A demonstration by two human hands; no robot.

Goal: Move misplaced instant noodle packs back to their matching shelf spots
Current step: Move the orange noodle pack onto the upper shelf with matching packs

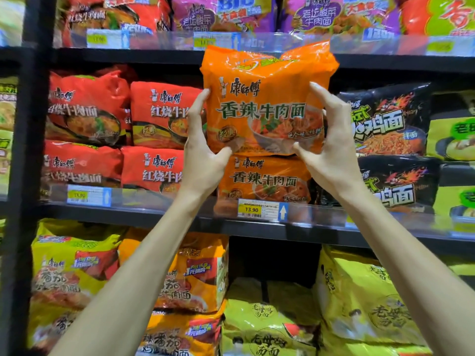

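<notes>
left hand (205,152): grips left edge of orange noodle pack (267,98)
right hand (331,147): grips its right edge
pack: upright atop matching orange pack (264,181)

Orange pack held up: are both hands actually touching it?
Touching. Head view shows left hand and right hand gripping the orange pack, thumbs pressed on its front.

It was a shop, a grocery aisle: dark metal shelves (128,217) were packed with instant noodle multipacks (159,114) grouped by flavour, and clear plastic rails (321,217) along the shelf edges carried a barcoded yellow price tag (252,210) reading 13.90.
</notes>
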